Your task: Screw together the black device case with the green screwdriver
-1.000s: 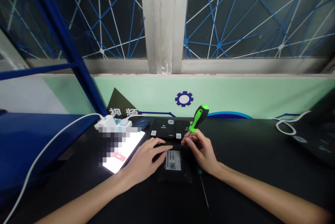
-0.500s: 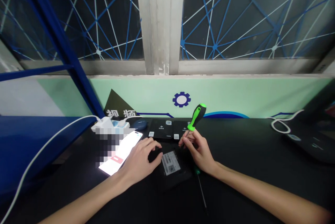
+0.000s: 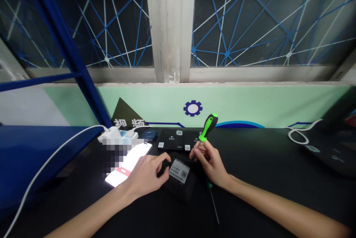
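Observation:
A flat black device (image 3: 178, 180) with a white label lies turned at an angle on the black table (image 3: 250, 178). My left hand (image 3: 146, 176) rests on its left edge, fingers curled against it. My right hand (image 3: 210, 162) pinches the shaft of a green-and-black screwdriver (image 3: 208, 127), whose handle points up and whose tip comes down at the device's far right corner. A second, thin screwdriver (image 3: 213, 202) lies on the table under my right wrist.
A lit phone (image 3: 128, 163) lies left of my left hand. Behind it sit a white power strip (image 3: 118, 134) with a cable, a dark mouse (image 3: 148, 133) and two more black devices (image 3: 171, 139). A white cable (image 3: 299, 136) and a dark object sit far right.
My left hand has rotated the black device clockwise on the table and curled onto its edge. My right hand with the screwdriver has stayed at the far corner.

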A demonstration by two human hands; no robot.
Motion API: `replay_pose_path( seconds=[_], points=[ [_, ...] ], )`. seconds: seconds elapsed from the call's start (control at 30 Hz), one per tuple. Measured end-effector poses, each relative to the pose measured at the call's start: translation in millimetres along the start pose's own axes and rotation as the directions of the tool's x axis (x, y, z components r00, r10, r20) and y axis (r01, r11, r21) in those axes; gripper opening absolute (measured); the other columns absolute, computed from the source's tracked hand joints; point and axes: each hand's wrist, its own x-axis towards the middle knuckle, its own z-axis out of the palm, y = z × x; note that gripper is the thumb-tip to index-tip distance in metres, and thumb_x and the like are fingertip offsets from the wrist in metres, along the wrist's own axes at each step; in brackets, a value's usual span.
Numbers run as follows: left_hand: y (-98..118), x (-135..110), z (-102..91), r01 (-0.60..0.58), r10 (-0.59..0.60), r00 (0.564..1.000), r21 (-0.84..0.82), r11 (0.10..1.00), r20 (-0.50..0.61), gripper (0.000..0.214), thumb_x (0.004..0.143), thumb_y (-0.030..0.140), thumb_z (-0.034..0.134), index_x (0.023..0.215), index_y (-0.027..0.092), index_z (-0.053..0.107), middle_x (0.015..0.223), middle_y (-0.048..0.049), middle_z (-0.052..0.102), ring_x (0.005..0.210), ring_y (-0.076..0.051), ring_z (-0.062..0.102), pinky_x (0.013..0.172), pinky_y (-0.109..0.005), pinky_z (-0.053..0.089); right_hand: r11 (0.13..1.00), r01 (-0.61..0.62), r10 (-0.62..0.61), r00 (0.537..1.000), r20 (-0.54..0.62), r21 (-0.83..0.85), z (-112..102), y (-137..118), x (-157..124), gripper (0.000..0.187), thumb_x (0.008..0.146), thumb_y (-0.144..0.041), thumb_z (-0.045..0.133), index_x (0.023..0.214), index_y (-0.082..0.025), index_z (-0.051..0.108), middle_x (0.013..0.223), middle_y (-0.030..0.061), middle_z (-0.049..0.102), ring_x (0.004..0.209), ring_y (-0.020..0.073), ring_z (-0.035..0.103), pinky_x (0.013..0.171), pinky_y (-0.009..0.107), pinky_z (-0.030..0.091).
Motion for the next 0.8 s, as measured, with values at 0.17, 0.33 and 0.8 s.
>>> replay_pose_path(
  seconds=[0.17, 0.33, 0.8],
  points=[
    [1.5, -2.8, 0.6, -0.043, 0.044, 0.999, -0.036, 0.998, 0.014, 0.016, 0.084, 0.023, 0.053, 0.097, 0.024, 0.062, 0.049, 0.0097, 0.045, 0.042, -0.010, 0.047, 0.049, -0.024, 0.036, 1.000, 0.001, -0.002, 1.000, 0.005, 0.020, -0.8, 1.5, -1.2, 0.018, 0.101, -0.037, 0.049, 0.095, -0.021, 0.053, 0.084, 0.0043, 0.067, 0.069, 0.0148, 0.061, 0.066, 0.027, 0.052],
    [4.3, -1.6, 0.7, -0.093, 0.095, 0.989, 0.022, 0.995, -0.111, 0.025, 0.088, 0.022, 0.052, 0.111, 0.024, 0.061, 0.097, -0.0027, 0.066, 0.082, -0.018, 0.063, 0.066, -0.030, 0.050, 1.000, 0.014, -0.014, 1.000, 0.016, 0.021, -1.8, -0.2, -2.3, 0.019, 0.101, -0.037, 0.048, 0.094, -0.021, 0.053, 0.083, 0.0041, 0.066, 0.069, 0.0150, 0.061, 0.066, 0.028, 0.052],
    [1.8, -0.7, 3.3, -0.104, 0.107, 0.992, 0.047, 0.993, -0.068, 0.029, 0.095, 0.027, 0.051, 0.122, 0.023, 0.061, 0.114, -0.0065, 0.065, 0.100, -0.024, 0.062, 0.083, -0.040, 0.054, 0.962, 0.176, -0.149, 0.979, 0.138, -0.209, -4.4, -4.6, -6.3, 0.013, 0.099, -0.029, 0.051, 0.092, -0.022, 0.059, 0.081, 0.0030, 0.065, 0.070, 0.0157, 0.062, 0.068, 0.027, 0.051]
  ],
)
